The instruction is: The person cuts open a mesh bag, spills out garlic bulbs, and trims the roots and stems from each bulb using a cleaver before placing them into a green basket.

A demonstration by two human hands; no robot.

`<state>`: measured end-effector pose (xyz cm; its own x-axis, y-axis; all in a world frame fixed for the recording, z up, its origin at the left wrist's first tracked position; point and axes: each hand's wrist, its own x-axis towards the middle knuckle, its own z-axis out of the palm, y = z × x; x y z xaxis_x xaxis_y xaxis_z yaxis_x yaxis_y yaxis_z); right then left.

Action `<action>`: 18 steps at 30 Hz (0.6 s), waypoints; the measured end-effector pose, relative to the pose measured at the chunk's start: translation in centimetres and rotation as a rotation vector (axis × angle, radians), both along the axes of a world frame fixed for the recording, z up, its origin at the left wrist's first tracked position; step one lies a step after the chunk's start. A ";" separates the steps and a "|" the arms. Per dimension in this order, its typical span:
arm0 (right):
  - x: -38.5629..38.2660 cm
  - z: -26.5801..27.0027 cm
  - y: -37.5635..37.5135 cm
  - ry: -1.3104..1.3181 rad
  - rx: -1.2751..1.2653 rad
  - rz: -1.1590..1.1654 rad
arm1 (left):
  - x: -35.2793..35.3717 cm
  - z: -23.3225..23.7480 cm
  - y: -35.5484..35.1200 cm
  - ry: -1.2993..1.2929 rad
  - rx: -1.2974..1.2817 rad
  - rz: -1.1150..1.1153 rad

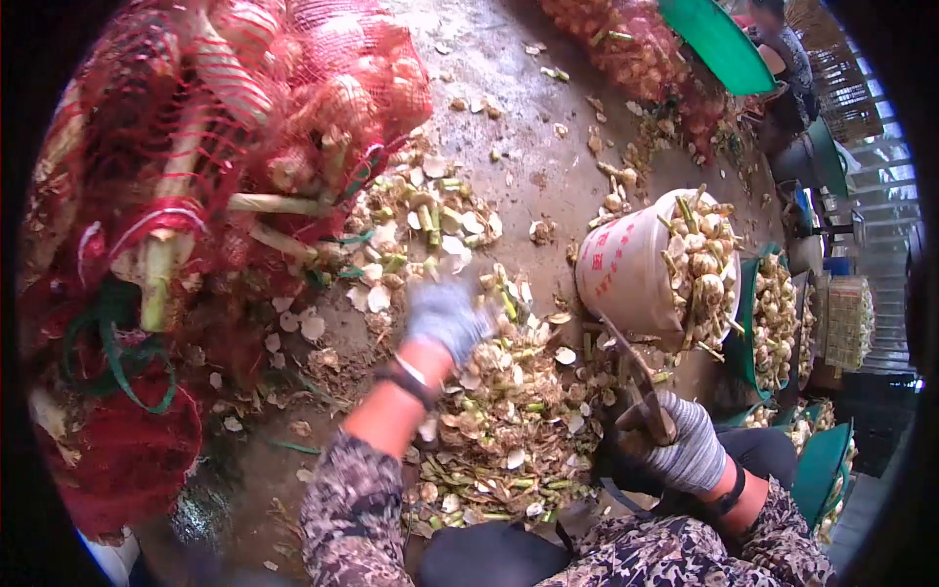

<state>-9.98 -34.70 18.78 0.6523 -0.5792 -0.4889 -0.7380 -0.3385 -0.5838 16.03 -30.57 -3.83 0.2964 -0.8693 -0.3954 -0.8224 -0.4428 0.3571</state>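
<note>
My left hand, in a grey glove, is smeared by motion above a heap of garlic stems and peelings; whether it holds anything is hidden by the blur. Gloved too, my right hand is closed around the handle of a curved blade, which points up and to the left. Beyond the blade a white bucket with red lettering lies tilted, filled with garlic bulbs. Red net bags of garlic rise at the upper left.
Green baskets of garlic stand at the right, near a bundled stack. Another red net bag lies at the top beside a green basin. A person is at the upper right. Peelings litter the wet floor.
</note>
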 end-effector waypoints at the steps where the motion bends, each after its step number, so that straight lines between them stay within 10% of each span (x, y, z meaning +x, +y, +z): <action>1: 0.0 0.1 -0.3 0.015 -0.017 0.045 | 2.3 -1.4 -1.2 -0.105 -0.100 0.100; 4: -1.0 -0.2 -0.3 -0.012 -0.033 -0.065 | 8.5 -5.3 -4.1 -0.187 -0.032 0.416; 9: -1.0 1.0 -0.7 -0.079 0.004 -0.106 | 1.4 -0.4 -1.3 0.067 0.306 0.189; 11: -1.2 1.3 -0.7 -0.073 -0.016 -0.049 | -5.5 -5.2 4.3 -0.200 -0.187 -0.036; 12: -1.4 1.3 -0.8 -0.078 -0.011 -0.045 | -7.1 -4.8 6.5 0.210 -0.151 -0.030; 14: -2.2 1.4 -0.7 -0.092 -0.012 -0.001 | -6.8 1.1 8.7 0.104 -0.055 -0.010; 18: -2.8 2.9 0.2 -0.117 0.072 -0.037 | -6.9 -6.2 15.1 -0.026 -0.266 0.500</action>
<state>-12.79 -34.45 21.64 0.6864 -0.5700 -0.4517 -0.6746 -0.2669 -0.6882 9.17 -15.43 -10.04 0.7043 -0.6894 -0.1694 -0.5458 -0.6783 0.4919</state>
